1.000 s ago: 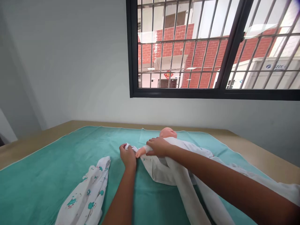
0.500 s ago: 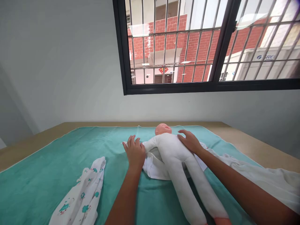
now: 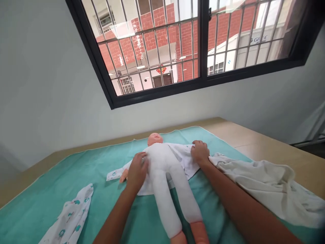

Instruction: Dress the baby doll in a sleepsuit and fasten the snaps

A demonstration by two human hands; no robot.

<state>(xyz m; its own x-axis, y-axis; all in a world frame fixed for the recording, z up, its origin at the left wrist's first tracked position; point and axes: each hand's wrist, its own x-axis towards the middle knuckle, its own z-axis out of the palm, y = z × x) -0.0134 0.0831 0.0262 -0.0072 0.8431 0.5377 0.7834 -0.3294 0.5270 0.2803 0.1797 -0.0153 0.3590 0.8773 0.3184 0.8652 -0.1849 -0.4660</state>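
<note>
A baby doll [image 3: 161,162] with a white cloth body lies face up, its legs toward me. Beneath its upper body is spread a white baby shirt [image 3: 184,154], with one printed sleeve end [image 3: 114,175] out at the left. My left hand [image 3: 138,169] rests over the doll's arm against its side, fingers apart and slightly bent; the doll's small hand pokes out beside it. At the right, my right hand [image 3: 200,151] has its fingers curled on the shirt's side, which is drawn outward from the doll. The doll's arm on that side is hidden.
A teal cloth [image 3: 106,200] covers much of the wooden table [image 3: 254,142]. Printed white baby clothing [image 3: 68,220] lies at the front left. A crumpled white cloth [image 3: 264,186] lies at the right, near my forearm. Behind the table stands a wall with a barred window [image 3: 157,44].
My right hand has moved from the doll's shoulder onto the shirt, which now spreads out at the right. My left hand has come in against the doll's side. The view has tilted and shifted right.
</note>
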